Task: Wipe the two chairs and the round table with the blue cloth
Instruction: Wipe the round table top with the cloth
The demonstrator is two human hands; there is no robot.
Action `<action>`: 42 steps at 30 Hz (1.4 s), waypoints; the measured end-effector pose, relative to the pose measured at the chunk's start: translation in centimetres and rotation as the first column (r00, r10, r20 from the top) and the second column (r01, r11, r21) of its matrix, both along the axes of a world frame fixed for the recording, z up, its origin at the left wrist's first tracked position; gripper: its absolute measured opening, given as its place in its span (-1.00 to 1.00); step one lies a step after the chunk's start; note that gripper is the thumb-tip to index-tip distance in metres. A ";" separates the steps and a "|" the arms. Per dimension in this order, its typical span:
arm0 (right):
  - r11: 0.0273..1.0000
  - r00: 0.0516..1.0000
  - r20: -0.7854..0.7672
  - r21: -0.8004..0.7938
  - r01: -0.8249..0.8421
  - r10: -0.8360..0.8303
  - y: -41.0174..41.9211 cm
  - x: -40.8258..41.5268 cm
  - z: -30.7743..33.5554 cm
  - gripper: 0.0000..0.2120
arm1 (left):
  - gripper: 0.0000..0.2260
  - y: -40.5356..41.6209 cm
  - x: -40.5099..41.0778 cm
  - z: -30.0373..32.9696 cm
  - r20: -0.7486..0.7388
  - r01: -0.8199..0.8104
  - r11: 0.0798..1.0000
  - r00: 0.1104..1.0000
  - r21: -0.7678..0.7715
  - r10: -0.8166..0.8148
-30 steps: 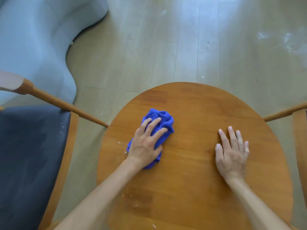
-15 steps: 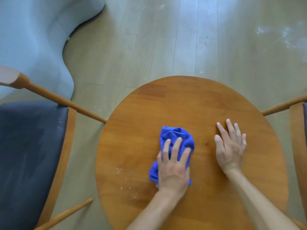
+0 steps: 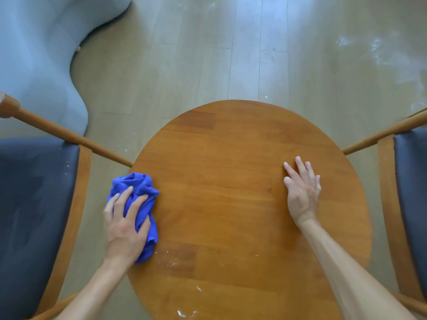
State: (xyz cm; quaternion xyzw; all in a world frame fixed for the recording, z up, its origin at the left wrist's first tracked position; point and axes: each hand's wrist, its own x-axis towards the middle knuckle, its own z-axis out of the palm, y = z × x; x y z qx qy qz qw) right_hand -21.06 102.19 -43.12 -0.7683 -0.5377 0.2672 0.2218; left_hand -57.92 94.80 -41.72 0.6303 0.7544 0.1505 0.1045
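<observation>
The left hand (image 3: 126,229) presses on the blue cloth (image 3: 138,192), with its fingers curled a little into the folds. Half a second ago the cloth was in the middle of the worktop (image 3: 242,158). Now it is at the left edge, partly hanging over it, close to the left chair (image 3: 34,204). So the hand has swept from the middle out to the left.

The right hand (image 3: 301,195) lies flat on the right side of the worktop, fingers straight, holding nothing. It has stayed there to keep the worktop steady.

White crumbs (image 3: 184,314) still lie near the near edge, and a few more just right of the cloth. That part likely needs another wipe. The left chair seat shows small white specks. The right chair (image 3: 411,181) is only partly in view.
</observation>
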 end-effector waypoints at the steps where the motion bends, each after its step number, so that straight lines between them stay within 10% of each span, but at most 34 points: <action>1: 1.000 1.000 -0.019 -0.009 0.001 -0.001 0.0 0.0 0.1 -0.47 | -0.57 -0.7 0.6 -0.1 0.001 -0.031 0.999 1.000 0.011 0.031; 5: 0.999 0.998 -0.064 -0.028 -0.021 0.020 0.0 0.3 0.6 -0.45 | -0.58 -4.4 7.6 -0.3 -0.006 -0.008 0.999 1.000 0.051 0.009; 13: 0.998 0.992 -0.123 -0.055 -0.027 0.021 0.2 0.7 0.8 -0.51 | -0.81 -9.3 27.4 0.0 0.097 0.655 0.755 0.751 0.019 -0.653; 17: 0.996 0.998 -0.037 -0.066 -0.056 0.054 0.2 1.2 0.3 -0.62 | -0.72 -7.0 21.4 0.4 0.125 0.681 0.730 0.721 0.059 -0.682; 24: 0.986 0.987 0.067 -0.092 -0.140 0.146 -0.2 1.4 -0.6 -0.56 | -0.59 -5.7 2.0 0.5 0.004 0.221 0.975 0.975 -0.025 -0.221; 29: 0.959 0.931 0.250 -0.163 -0.231 0.267 -0.6 1.5 -0.9 -0.47 | -0.59 -12.5 5.9 -0.1 0.087 0.079 0.997 0.993 -0.002 -0.078; 42: 0.912 0.921 0.156 -0.269 -0.309 0.358 -0.3 3.2 1.1 -0.50 | -0.83 -15.9 30.7 -0.5 -0.013 0.742 0.670 0.670 -0.009 -0.743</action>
